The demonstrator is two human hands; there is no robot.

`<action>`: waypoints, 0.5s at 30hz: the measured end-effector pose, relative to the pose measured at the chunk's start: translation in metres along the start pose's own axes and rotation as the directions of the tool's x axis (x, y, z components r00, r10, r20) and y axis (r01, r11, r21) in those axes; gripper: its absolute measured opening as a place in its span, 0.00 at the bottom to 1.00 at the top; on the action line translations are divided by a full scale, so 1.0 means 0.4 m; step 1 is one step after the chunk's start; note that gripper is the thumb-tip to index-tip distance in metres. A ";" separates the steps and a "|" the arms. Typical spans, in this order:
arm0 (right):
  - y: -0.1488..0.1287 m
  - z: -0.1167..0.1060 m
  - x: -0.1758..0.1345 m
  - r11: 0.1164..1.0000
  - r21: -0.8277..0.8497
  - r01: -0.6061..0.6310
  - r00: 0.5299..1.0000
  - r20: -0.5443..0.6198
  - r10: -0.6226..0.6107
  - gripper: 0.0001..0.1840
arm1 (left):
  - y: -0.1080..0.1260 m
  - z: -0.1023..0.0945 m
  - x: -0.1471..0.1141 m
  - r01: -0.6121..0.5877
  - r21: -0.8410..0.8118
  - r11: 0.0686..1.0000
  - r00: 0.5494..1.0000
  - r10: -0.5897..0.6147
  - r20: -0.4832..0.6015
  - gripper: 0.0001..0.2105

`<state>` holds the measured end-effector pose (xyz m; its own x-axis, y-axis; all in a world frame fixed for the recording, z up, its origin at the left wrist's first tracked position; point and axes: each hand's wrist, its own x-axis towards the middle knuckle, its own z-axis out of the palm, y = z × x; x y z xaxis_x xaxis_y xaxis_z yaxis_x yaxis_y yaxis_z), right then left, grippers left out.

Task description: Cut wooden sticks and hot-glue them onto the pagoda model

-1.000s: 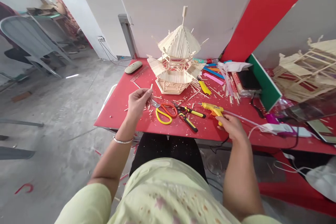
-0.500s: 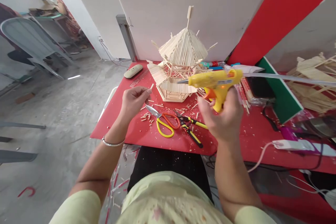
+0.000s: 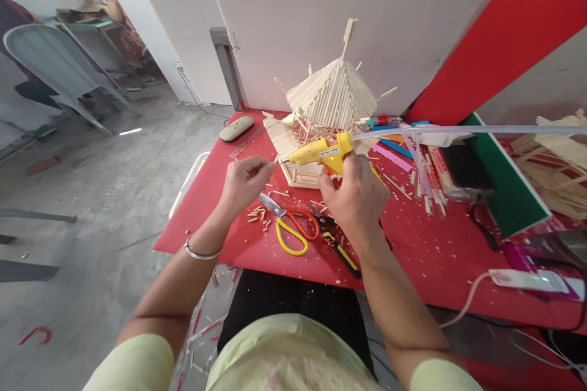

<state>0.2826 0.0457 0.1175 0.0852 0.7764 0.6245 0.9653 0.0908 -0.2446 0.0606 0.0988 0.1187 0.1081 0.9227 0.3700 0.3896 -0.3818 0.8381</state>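
Note:
My left hand (image 3: 247,179) pinches a short wooden stick (image 3: 276,159) between thumb and fingertips. Wrapped round the handle of a yellow glue gun (image 3: 321,151), my right hand (image 3: 360,195) points its nozzle leftward at the stick's end; whether they touch I cannot tell. A long clear glue stick (image 3: 458,129) trails from the gun's back. Behind both hands stands a pagoda-like model of wooden sticks (image 3: 332,95), its lower part partly covered by the gun. Below the hands lie scissors (image 3: 293,226) with red and yellow handles and black-and-yellow pliers (image 3: 339,250).
Stick offcuts (image 3: 260,215) litter the red tabletop (image 3: 413,250). A pale computer mouse (image 3: 236,128) rests at the back left. To the right are a dark phone-like slab (image 3: 468,168), a green board (image 3: 509,180) and a white power strip (image 3: 527,281). White boards (image 3: 343,6) stand behind.
My right hand has brought the glue gun left and slightly down, its nozzle now at the stick. My left hand, still pinching the stick, has shifted slightly right. The view has turned a little.

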 end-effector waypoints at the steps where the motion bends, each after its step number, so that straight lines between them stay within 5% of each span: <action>1: 0.000 0.001 0.002 1.000 -0.007 0.009 1.000 -0.013 -0.009 0.25 | 0.000 0.001 0.002 0.000 -0.002 1.000 1.000 0.000 0.006 0.15; 15: -0.005 0.004 0.012 1.000 -0.022 0.006 0.999 0.050 -0.005 0.23 | -0.016 0.007 0.016 0.015 -0.036 0.999 0.999 -0.013 0.051 0.16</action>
<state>0.2807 0.0502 0.1197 0.0681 0.8062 0.5877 0.9711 0.0816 -0.2244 0.0613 0.1072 0.1144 0.1500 0.9291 0.3382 0.3578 -0.3699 0.8574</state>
